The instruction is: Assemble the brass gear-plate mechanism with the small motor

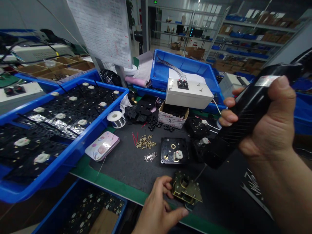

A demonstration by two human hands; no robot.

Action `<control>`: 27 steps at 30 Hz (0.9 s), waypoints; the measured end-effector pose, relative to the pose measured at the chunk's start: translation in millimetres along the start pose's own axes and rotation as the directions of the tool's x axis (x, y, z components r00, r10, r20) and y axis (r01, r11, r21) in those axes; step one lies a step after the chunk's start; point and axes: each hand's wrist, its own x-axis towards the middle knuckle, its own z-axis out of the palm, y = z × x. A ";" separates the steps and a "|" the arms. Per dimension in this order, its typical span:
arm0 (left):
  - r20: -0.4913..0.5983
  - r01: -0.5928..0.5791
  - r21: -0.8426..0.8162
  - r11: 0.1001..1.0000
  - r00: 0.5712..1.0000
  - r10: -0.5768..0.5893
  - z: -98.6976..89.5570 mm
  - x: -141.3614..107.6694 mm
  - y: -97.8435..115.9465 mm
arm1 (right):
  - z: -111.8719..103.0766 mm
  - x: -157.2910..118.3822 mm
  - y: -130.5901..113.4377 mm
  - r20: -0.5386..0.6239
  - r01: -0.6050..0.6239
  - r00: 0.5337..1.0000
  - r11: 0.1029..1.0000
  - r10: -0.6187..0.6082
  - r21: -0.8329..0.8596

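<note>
My right hand [270, 120] is wrapped round a black electric screwdriver [248, 113], tilted down to the left. Its thin bit reaches the top of a brass-coloured metal mechanism [186, 188] near the table's front edge. Around the left side of that mechanism curve the fingers of my left hand [162, 206], thumb at its lower side. Just behind lies a square black housing [174, 150] with a white part in it. Brass screws [145, 142] and small silver screws [150, 157] are scattered to its left.
A blue tray of black housings [97, 118] fills the left side. Nearby are a solder spool [116, 119], a pink tin [102, 146] and a small carton [173, 118]. A white switch box [188, 94] stands behind. A wrench [258, 201] lies at right.
</note>
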 end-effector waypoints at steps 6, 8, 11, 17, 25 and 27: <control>-0.163 -0.153 0.254 0.955 0.966 0.198 21.6 -2.7 -1.7 | -18.6 -4.4 -1.3 -0.098 -0.017 0.995 0.999 0.014 -0.028; -0.149 -0.142 0.272 0.952 0.971 0.188 27.7 0.6 -0.4 | -21.5 -4.9 -0.9 -0.115 -0.034 0.993 0.999 0.032 -0.015; -0.172 -0.107 0.277 0.955 0.972 0.159 34.4 6.2 2.7 | -24.7 -5.5 -0.7 -0.130 -0.038 0.991 0.999 0.036 -0.011; -0.105 -0.118 0.246 0.962 0.983 0.148 33.7 11.2 6.1 | -30.3 -7.0 3.2 -0.125 -0.064 0.990 0.997 0.068 0.038; 0.059 -0.157 0.219 0.963 0.987 0.147 22.3 15.3 12.6 | -39.1 -6.5 3.3 -0.143 -0.057 0.988 0.998 0.061 0.029; 0.049 -0.157 0.241 0.958 0.988 0.149 23.2 15.8 13.7 | -42.8 -7.0 1.0 -0.149 -0.050 0.987 0.998 0.055 0.038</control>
